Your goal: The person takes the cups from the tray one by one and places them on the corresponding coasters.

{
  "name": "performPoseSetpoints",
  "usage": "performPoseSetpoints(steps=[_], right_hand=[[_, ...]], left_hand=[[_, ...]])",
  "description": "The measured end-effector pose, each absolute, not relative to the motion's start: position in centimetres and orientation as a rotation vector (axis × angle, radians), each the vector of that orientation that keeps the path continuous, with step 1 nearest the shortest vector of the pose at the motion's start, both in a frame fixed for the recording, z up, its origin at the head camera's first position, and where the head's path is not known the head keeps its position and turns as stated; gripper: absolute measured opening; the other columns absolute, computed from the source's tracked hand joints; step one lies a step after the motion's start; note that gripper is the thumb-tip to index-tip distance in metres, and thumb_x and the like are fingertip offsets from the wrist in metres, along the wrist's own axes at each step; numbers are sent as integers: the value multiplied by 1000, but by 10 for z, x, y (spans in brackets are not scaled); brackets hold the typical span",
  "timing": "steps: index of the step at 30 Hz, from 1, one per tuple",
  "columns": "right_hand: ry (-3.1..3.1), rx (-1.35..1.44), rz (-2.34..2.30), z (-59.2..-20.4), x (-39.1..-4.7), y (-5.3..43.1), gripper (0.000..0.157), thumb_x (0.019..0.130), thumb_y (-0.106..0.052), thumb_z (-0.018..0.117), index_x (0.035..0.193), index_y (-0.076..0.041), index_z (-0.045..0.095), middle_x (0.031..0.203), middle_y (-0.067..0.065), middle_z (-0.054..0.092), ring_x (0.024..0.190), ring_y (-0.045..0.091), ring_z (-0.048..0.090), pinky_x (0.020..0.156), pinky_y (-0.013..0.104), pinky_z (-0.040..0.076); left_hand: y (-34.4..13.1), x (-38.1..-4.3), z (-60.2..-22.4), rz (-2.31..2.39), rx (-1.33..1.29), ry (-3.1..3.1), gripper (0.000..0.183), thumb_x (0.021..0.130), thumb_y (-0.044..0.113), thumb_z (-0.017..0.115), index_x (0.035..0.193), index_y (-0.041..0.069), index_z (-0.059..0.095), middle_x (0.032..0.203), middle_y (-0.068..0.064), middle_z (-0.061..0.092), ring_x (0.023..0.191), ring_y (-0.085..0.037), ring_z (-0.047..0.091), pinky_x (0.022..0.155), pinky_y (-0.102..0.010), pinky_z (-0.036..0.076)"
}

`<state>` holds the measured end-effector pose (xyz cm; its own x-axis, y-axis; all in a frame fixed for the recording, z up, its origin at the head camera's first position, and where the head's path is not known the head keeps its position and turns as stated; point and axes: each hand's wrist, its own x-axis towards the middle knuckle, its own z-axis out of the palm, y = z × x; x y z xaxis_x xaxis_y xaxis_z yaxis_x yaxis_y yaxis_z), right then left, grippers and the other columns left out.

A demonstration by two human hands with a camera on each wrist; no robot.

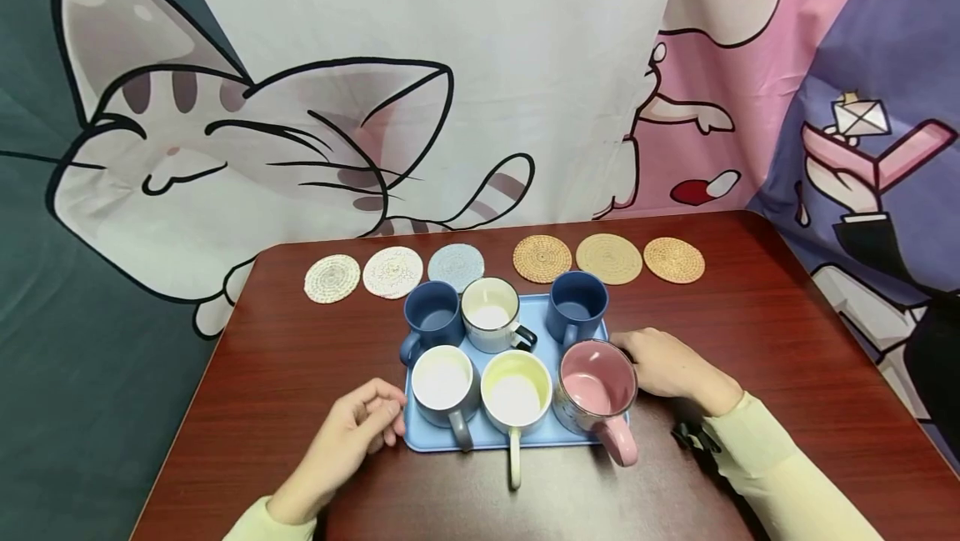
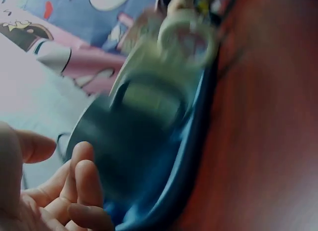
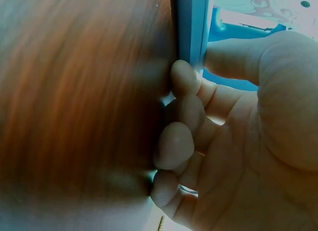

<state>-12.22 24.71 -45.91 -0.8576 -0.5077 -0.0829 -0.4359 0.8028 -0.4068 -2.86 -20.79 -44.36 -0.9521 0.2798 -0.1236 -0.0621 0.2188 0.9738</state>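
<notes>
Cat-printed backdrop [image 1: 480, 82] — right fingers [image 3: 185, 78] pinch the blue tray [image 1: 487, 440].

Tray [image 1: 491, 444] on your table [image 1: 750, 316] | in it, three back mugs [image 1: 491, 314], three front mugs [image 1: 516, 395] | coasters [image 1: 457, 266] lined behind it | your right hand [image 1: 671, 368] at its right edge | your left hand [image 1: 356, 424] by its left edge, contact unclear

Bare tabletop [image 1: 438, 503] at seven o'clock of the blue tray [image 1: 534, 305], between left hand [image 1: 352, 433] at eight and pale yellow handle [image 1: 514, 466] at six.
</notes>
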Motion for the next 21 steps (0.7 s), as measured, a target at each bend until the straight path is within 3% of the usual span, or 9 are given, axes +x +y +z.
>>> performPoseSetpoints(steps=[8, 16, 21], right_hand=[[2780, -710, -569, -456, -123, 247, 5, 92, -28, 74, 95, -28, 70, 86, -12, 71, 81, 11, 68, 77, 41, 57], [2784, -696, -580, -455, -124, 246, 4, 93, -29, 73, 94, -29, 70, 86, -11, 70, 81, 11, 67, 78, 40, 57], [2776, -691, -567, -456, -123, 248, 5, 92, -28, 73, 95, -30, 70, 87, -12, 71, 83, 11, 67, 79, 41, 57]], left_hand=[[-175, 7, -454, 1965, 364, 1789, 33, 109, 8, 44, 132, -17, 42, 87, -9, 69, 64, -3, 58, 53, -17, 47], [-148, 18, -455, 2001, 321, 1398, 51, 112, 13, 38, 153, -10, 18, 104, -2, 69, 77, -4, 63, 71, -19, 55], [-134, 18, -448, 2019, 203, 1300, 52, 113, 20, 37, 155, -4, 19, 109, -3, 65, 80, -5, 61, 74, -20, 53]])
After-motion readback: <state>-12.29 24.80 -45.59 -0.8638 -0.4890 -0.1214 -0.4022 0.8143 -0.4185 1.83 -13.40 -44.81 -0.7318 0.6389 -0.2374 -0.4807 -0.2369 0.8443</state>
